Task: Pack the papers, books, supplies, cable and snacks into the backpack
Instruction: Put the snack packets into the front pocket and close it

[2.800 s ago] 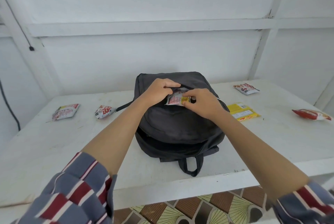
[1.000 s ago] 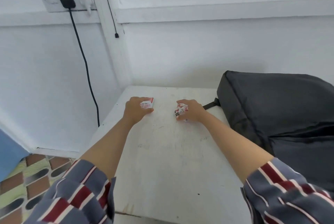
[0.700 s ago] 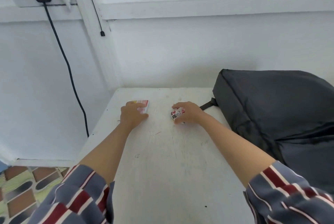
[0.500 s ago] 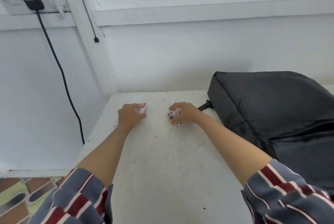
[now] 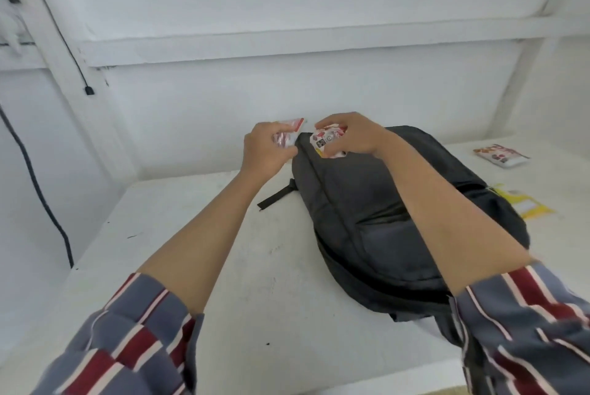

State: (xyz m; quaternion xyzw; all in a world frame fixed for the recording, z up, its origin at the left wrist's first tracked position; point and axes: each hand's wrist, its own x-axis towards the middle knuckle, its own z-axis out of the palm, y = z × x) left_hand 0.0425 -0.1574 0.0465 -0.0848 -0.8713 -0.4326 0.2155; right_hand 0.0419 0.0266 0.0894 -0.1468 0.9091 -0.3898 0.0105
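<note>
Since half a second ago, both packets lifted off the white painted table (image 5: 223, 267) and carried over to the far end of the black fabric backpack (image 5: 399, 219), lying flat on that table.

Left hand (image 5: 263, 152) closed around a crinkly red-and-white snack packet (image 5: 289, 133), held just left of the backpack's far end, its red corner poking past the fingers. Right hand (image 5: 354, 136) closed on a second red-and-white snack packet with a small printed label (image 5: 327, 141), held over the far end itself. Grip on both firm, fingers curled tight. Opening under the right hand not visible; cannot tell whether that packet has started in.

Left to do, by the look of it: these two packets, plus a red-and-white sachet (image 5: 499, 157) lying well right of the backpack and a flat yellow packet (image 5: 526, 206) touching its right flank. No papers, books, supplies or cable visible out on the table; probably inside already, though not provable here.
</note>
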